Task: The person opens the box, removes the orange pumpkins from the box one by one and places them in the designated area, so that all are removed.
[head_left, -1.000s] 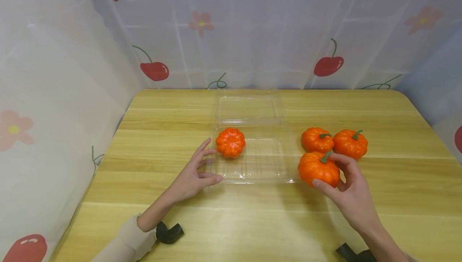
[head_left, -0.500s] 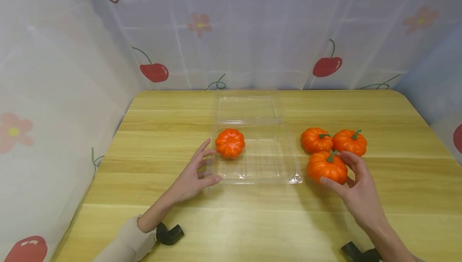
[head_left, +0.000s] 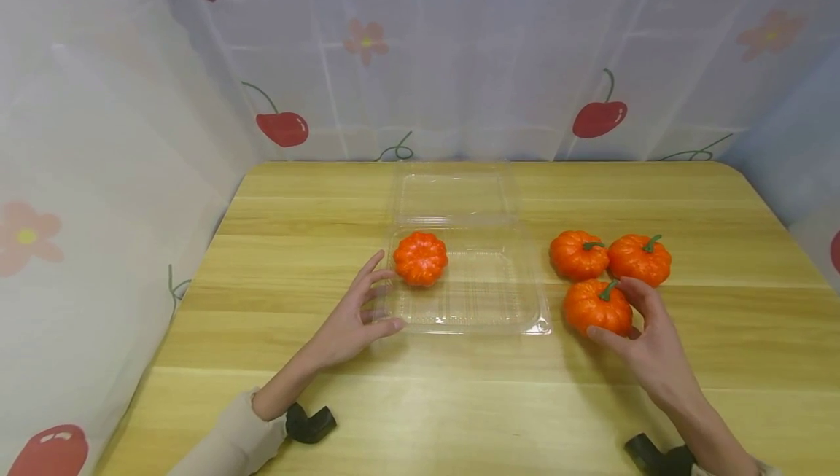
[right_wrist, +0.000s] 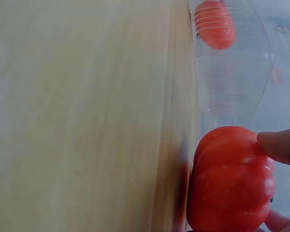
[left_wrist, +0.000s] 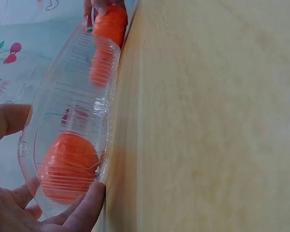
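Observation:
My right hand pinches a small orange pumpkin with a green stem, thumb on its near side and fingers at its right. In the right wrist view this pumpkin is at the tabletop; I cannot tell whether it touches it. Left of it lies a clear plastic clamshell box, its lid folded back. Inside, at the left, another pumpkin sits with no stem showing. My left hand rests along the box's left side, fingers spread and thumb at the front left corner.
Two more pumpkins, the left one and the right one, stand side by side just behind the held one. The wooden table meets a printed curtain at the back. Black pieces show at both wrists.
My right hand has moved to the right with the pumpkin, away from the box's front right corner, which now shows. The left hand and the box have stayed in place.

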`<state>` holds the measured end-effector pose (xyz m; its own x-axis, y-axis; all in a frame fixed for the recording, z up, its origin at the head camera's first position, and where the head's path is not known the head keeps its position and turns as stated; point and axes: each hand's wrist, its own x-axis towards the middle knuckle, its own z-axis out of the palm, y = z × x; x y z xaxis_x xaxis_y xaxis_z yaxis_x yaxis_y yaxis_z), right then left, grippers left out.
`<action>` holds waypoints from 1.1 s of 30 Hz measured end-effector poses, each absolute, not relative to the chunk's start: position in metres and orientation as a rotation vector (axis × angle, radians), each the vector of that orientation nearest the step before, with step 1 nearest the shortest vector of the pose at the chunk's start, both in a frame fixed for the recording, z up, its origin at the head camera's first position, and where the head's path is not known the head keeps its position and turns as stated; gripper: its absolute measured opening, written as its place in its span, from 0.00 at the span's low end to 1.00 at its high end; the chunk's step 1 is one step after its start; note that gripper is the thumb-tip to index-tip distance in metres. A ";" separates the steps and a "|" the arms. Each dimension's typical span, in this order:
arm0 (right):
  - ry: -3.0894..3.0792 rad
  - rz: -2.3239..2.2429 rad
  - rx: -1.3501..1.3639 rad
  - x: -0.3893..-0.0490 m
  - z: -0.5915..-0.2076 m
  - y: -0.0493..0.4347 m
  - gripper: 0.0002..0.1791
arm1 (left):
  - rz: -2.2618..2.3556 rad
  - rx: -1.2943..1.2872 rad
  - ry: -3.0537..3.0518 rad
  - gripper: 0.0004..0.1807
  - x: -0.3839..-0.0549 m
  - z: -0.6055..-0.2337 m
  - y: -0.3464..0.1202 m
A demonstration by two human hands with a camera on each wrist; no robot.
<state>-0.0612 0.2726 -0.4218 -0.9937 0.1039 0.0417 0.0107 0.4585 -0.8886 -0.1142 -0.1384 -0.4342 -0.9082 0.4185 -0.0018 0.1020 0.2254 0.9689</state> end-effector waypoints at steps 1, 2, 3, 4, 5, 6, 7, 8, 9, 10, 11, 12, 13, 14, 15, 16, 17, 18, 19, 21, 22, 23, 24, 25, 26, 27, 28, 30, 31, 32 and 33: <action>-2.602 1.590 -0.100 -0.062 -0.423 0.273 0.44 | 1.740 0.493 2.240 0.49 -0.115 -0.434 -0.138; -2.601 1.594 -0.095 -0.063 -0.423 0.273 0.44 | 1.741 0.496 2.240 0.49 -0.115 -0.434 -0.138; -2.601 1.600 -0.087 -0.064 -0.424 0.274 0.44 | 1.742 0.498 2.240 0.49 -0.115 -0.434 -0.138; -2.601 1.603 -0.079 -0.064 -0.425 0.274 0.44 | 1.743 0.501 2.241 0.49 -0.115 -0.434 -0.138; -2.600 1.606 -0.070 -0.065 -0.426 0.275 0.44 | 1.744 0.504 2.241 0.49 -0.115 -0.434 -0.138; -2.601 1.608 -0.062 -0.065 -0.426 0.275 0.44 | 1.743 0.504 2.244 0.48 -0.115 -0.434 -0.138; -2.600 1.610 -0.051 -0.065 -0.426 0.275 0.44 | 1.745 0.503 2.245 0.48 -0.115 -0.434 -0.138; -2.598 1.612 -0.038 -0.065 -0.427 0.275 0.45 | 1.747 0.498 2.245 0.48 -0.115 -0.434 -0.138; -2.598 1.611 -0.027 -0.065 -0.427 0.275 0.45 | 1.748 0.493 2.245 0.47 -0.115 -0.434 -0.138; -2.597 1.608 -0.017 -0.066 -0.427 0.275 0.45 | 1.749 0.487 2.244 0.46 -0.115 -0.433 -0.138; -2.598 1.605 -0.007 -0.066 -0.428 0.275 0.46 | 1.749 0.478 2.242 0.45 -0.115 -0.433 -0.138; -2.599 1.603 0.002 -0.066 -0.428 0.275 0.46 | 1.750 0.468 2.240 0.45 -0.115 -0.433 -0.138; -2.600 1.600 0.010 -0.066 -0.428 0.275 0.46 | 1.753 0.460 2.236 0.44 -0.114 -0.432 -0.138; -2.601 1.596 0.019 -0.066 -0.428 0.275 0.47 | 1.754 0.451 2.234 0.44 -0.114 -0.432 -0.138; -2.605 1.590 0.024 -0.066 -0.427 0.274 0.47 | 1.755 0.446 2.233 0.44 -0.114 -0.432 -0.138; -2.608 1.584 0.032 -0.065 -0.427 0.274 0.47 | 1.755 0.441 2.232 0.44 -0.114 -0.432 -0.138; -2.611 1.583 0.038 -0.065 -0.427 0.274 0.48 | 1.755 0.436 2.231 0.43 -0.114 -0.432 -0.137; -2.613 1.583 0.042 -0.065 -0.426 0.274 0.48 | 1.756 0.433 2.230 0.43 -0.114 -0.432 -0.137; -2.615 1.583 0.046 -0.065 -0.426 0.274 0.48 | 1.757 0.427 2.230 0.43 -0.114 -0.432 -0.137; -2.618 1.586 0.056 -0.065 -0.425 0.274 0.49 | 1.756 0.419 2.228 0.42 -0.113 -0.432 -0.137; -2.618 1.586 0.060 -0.065 -0.425 0.274 0.49 | 1.757 0.417 2.225 0.42 -0.113 -0.432 -0.137; -2.618 1.589 0.062 -0.065 -0.425 0.274 0.49 | 1.759 0.415 2.223 0.42 -0.113 -0.432 -0.137; -2.619 1.588 0.065 -0.065 -0.425 0.274 0.49 | 1.761 0.414 2.220 0.42 -0.113 -0.432 -0.137; -2.620 1.588 0.069 -0.065 -0.425 0.274 0.49 | 1.763 0.414 2.217 0.42 -0.113 -0.432 -0.137; -2.621 1.587 0.074 -0.065 -0.426 0.274 0.49 | 1.763 0.414 2.216 0.42 -0.113 -0.432 -0.137; -2.623 1.586 0.077 -0.065 -0.426 0.274 0.49 | 1.764 0.412 2.215 0.43 -0.113 -0.432 -0.137; -2.623 1.585 0.080 -0.065 -0.426 0.274 0.49 | 1.765 0.413 2.213 0.43 -0.113 -0.432 -0.137; -2.627 1.588 0.082 -0.064 -0.426 0.275 0.49 | 1.763 0.412 2.213 0.44 -0.113 -0.432 -0.138; -2.630 1.587 0.082 -0.064 -0.426 0.275 0.48 | 1.762 0.410 2.213 0.44 -0.113 -0.432 -0.138; -2.634 1.587 0.082 -0.064 -0.426 0.276 0.48 | 1.762 0.410 2.214 0.44 -0.113 -0.432 -0.138; -2.638 1.588 0.080 -0.064 -0.426 0.276 0.48 | 1.762 0.412 2.213 0.45 -0.113 -0.432 -0.138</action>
